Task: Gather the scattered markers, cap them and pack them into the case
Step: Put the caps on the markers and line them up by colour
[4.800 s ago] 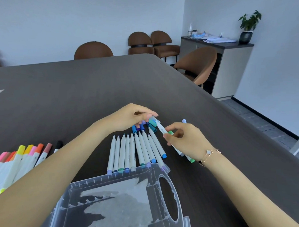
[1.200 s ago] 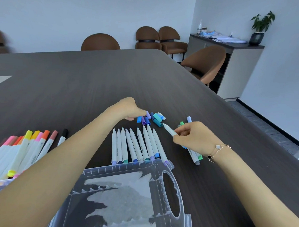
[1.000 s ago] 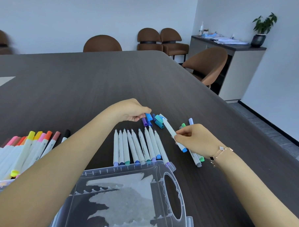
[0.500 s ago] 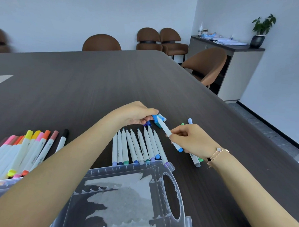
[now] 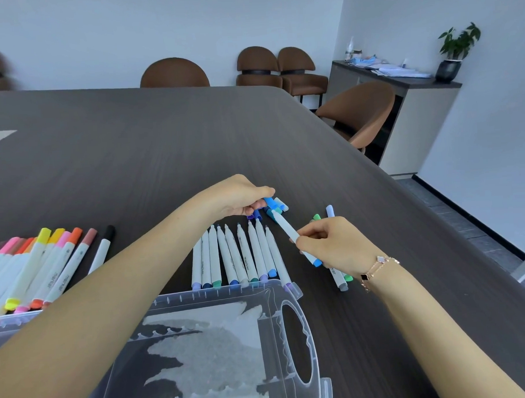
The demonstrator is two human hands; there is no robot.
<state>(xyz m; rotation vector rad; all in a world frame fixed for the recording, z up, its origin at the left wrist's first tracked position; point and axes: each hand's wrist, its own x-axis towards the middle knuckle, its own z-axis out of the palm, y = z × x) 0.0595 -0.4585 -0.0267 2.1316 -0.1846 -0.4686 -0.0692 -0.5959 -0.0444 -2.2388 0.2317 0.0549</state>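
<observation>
I find the left hand (image 5: 240,196) pinching a blue cap (image 5: 270,202) just above the loose caps (image 5: 278,208), and the right hand (image 5: 332,245) pinching an uncapped white marker (image 5: 289,232) mid-barrel, its bare tip aimed at that cap and close to it. To cap it well, I would line cap and tip on one axis, push straight until seated, and steady the barrel nearer the tip. Uncapped markers (image 5: 242,254) lie in a row on the table (image 5: 162,137), touching the clear case (image 5: 219,345).
</observation>
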